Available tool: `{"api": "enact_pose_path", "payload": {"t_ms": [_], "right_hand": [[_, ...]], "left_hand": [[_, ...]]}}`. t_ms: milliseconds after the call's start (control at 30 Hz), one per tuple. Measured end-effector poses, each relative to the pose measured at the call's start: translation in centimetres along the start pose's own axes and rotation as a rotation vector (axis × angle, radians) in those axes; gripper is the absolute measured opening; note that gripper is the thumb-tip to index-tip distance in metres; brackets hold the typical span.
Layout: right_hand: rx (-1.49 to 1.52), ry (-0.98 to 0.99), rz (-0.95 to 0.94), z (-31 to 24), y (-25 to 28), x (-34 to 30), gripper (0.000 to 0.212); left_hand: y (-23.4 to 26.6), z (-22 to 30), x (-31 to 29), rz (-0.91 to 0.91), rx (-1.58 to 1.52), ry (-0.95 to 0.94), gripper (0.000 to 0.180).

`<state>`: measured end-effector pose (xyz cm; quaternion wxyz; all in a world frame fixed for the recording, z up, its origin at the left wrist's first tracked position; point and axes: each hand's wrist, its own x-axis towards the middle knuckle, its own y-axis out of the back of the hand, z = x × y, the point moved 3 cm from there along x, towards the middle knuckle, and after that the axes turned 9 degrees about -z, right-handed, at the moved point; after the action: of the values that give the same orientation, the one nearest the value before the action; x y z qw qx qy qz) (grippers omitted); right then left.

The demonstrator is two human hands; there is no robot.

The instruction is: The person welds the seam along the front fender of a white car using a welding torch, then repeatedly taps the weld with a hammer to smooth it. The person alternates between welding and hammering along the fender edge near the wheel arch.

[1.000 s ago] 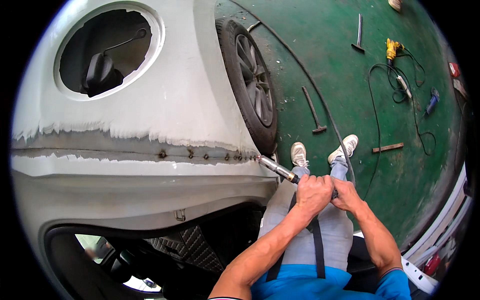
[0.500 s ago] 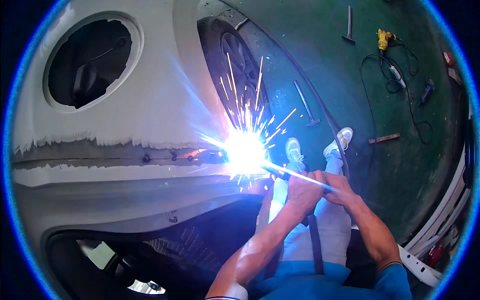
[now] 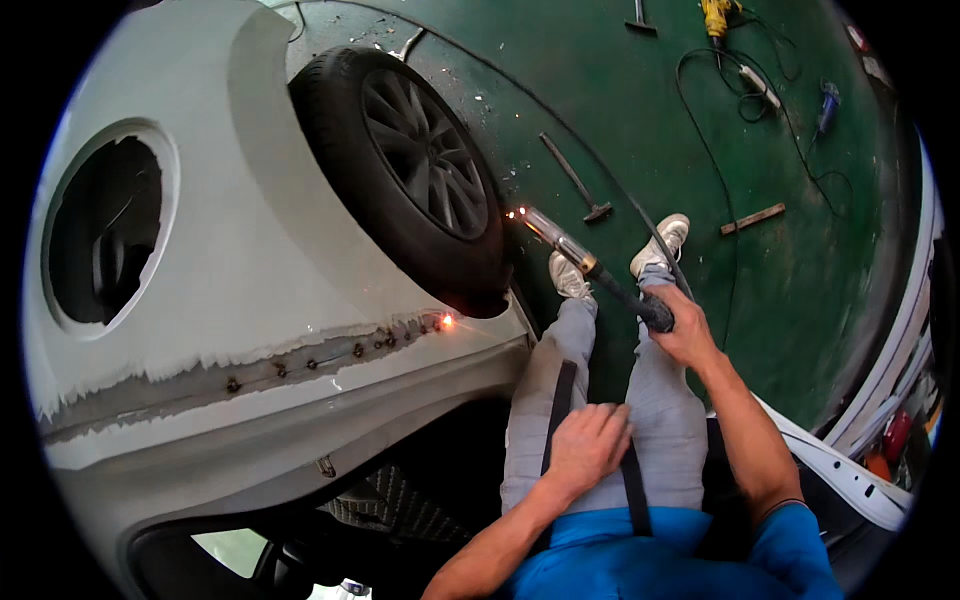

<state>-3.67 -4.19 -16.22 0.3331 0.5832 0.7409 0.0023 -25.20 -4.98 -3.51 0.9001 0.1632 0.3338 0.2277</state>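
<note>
Green painted floor [image 3: 800,300], scuffed and speckled with white chips near the tyre [image 3: 420,170]. Lay scattered: a hammer [image 3: 575,180], a wooden stick [image 3: 752,218], a yellow power tool [image 3: 716,15] with black cables, a blue tool [image 3: 826,100]. Lit evenly by daylight.

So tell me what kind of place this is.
Most likely a car body repair workshop. A white car body with a row of weld spots along a bare seam, a welding torch in the right hand, and a hammer and power tools lying on the green floor.
</note>
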Motion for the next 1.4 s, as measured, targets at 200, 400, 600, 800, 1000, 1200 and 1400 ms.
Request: {"api": "enact_pose_path", "payload": {"t_ms": [200, 400, 600, 800, 1000, 1200, 1400], "right_hand": [[0.047, -0.008, -0.014, 0.4, -1.0, 1.2, 0.062], [0.090, -0.040, -0.092, 1.0, -2.6, 1.2, 0.063], [0.086, -0.031, -0.144, 1.3, -2.8, 1.3, 0.062], [0.079, -0.068, -0.069, 3.9, -1.5, 3.4, 0.057], [0.281, -0.302, 0.003, 3.3, 3.8, 7.0, 0.053], [0.082, 0.125, -0.222, -0.7, -1.1, 1.3, 0.052], [0.059, 0.122, -0.364, -1.6, -5.7, -1.5, 0.046]], "left_hand": [[-1.5, -5.4, -4.6, -0.010, -0.088, 0.274, 0.019], [-3.0, -8.3, -5.6, 0.014, -0.126, 0.434, 0.020], [-3.9, -8.5, -5.0, -0.042, -0.161, 0.547, 0.025], [-3.9, -8.9, -4.9, -0.014, -0.269, 0.655, 0.027], [-2.2, -8.2, -3.8, 0.027, -0.205, 0.591, 0.025], [5.4, -0.2, 5.2, 0.324, 0.234, 0.002, 0.042], [4.7, -3.8, 8.4, 0.262, 0.387, 0.023, 0.021]]}}
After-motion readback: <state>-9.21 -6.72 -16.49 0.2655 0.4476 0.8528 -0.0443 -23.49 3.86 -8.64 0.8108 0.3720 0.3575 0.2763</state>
